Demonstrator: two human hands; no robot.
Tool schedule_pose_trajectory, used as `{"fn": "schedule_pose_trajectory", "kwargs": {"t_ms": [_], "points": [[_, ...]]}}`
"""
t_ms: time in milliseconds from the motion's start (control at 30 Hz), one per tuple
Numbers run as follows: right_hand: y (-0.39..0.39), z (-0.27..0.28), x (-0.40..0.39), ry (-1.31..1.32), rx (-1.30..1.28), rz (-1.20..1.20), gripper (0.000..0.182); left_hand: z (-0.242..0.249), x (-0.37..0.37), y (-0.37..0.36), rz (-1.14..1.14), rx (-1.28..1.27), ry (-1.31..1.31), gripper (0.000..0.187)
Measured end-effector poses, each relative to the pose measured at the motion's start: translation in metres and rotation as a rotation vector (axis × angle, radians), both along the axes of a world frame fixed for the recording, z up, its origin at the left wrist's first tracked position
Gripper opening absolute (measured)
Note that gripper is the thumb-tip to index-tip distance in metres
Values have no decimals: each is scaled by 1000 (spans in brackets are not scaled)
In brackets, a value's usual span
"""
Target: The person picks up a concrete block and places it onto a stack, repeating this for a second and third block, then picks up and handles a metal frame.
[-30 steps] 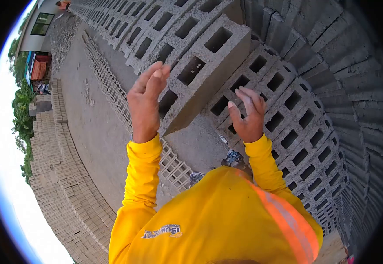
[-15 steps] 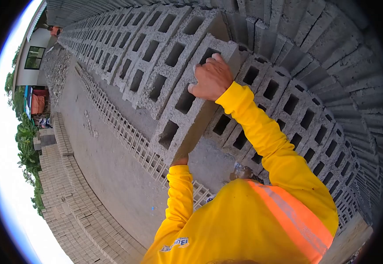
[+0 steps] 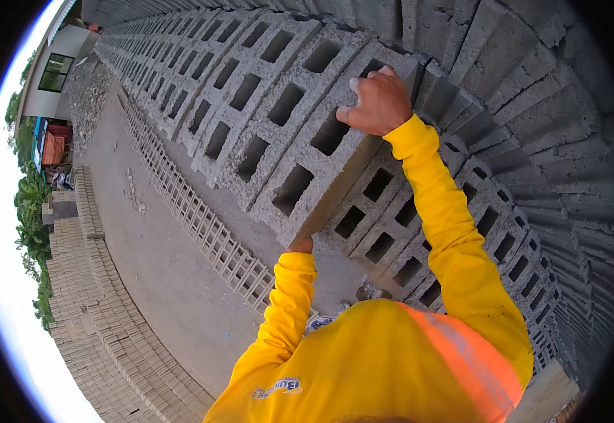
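Note:
A grey hollow concrete block (image 3: 310, 162) with three square holes stands at the near end of a row of similar blocks (image 3: 270, 132), lying close against the one beside it. My right hand (image 3: 379, 102) grips its upper part, fingers hooked into the top hole and thumb at the middle one. At the lower end of the same block, my left hand (image 3: 300, 244) holds on from beneath, most of its fingers hidden by the block and the yellow sleeve.
More hollow blocks (image 3: 363, 203) stand in a lower course to the right. Stacked blocks (image 3: 504, 77) form a wall at the upper right. A ladder-like lattice strip (image 3: 208, 225) lies on the concrete ground (image 3: 145, 240). Block stacks (image 3: 95, 296) stand at the left, near a building (image 3: 46, 113).
The held block has moved up and to the right in view, and the gap to the neighbouring block has narrowed. Both hands moved with it, and the view shifted slightly.

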State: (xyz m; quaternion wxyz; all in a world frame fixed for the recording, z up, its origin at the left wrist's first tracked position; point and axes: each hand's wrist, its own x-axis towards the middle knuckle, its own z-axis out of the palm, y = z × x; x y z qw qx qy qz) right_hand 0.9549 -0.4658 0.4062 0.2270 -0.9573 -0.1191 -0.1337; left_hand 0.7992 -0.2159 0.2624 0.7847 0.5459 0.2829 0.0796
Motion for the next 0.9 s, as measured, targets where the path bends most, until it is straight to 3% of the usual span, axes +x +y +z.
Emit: {"fn": "schedule_pose_trajectory", "kwargs": {"t_ms": [100, 233, 300, 333, 367, 400, 433, 467, 533, 600, 667, 800, 867, 900], "points": [[6, -4, -3, -151, 42, -57, 46, 4, -15, 5, -12, 32, -19, 62], [9, 2, -7, -127, -110, -61, 56, -2, -36, 14, -67, 152, -70, 62], [6, -4, -4, -162, -167, -40, 60, -23, -51, 28, 3, -24, 134, 64], [3, -7, -3, -240, -209, -16, 54, -41, -67, 38, 31, -152, 266, 66], [0, -1, -8, -181, -105, 35, 45, -72, -92, 49, -60, 48, 297, 67], [0, -6, -21, -301, 212, 46, 33, -96, -121, 60, -149, 268, 397, 65], [1, -7, -40, -532, 231, 36, 28, -117, -160, 71, -241, 479, 503, 63], [-1, -12, -65, -534, 237, -30, 26, -138, -203, 80, -339, 684, 616, 62], [4, -34, -129, -339, 415, -123, 31, -183, -303, 105, -424, 641, 792, 55], [9, -74, -204, -248, 313, -132, 30, -219, -414, 119, -321, 639, 903, 53], [4, -112, -288, -171, 67, 9, 30, -203, -511, 124, -212, 553, 1017, 54], [-29, -166, -453, -56, -125, 42, 41, -191, -698, 109, 217, 350, 1090, 56], [-43, -173, -516, -96, -307, 54, 55, -273, -806, 82, 343, 317, 1199, 57], [-56, -179, -540, -87, -381, 26, 61, -277, -842, 63, 373, 295, 1209, 57]]}}
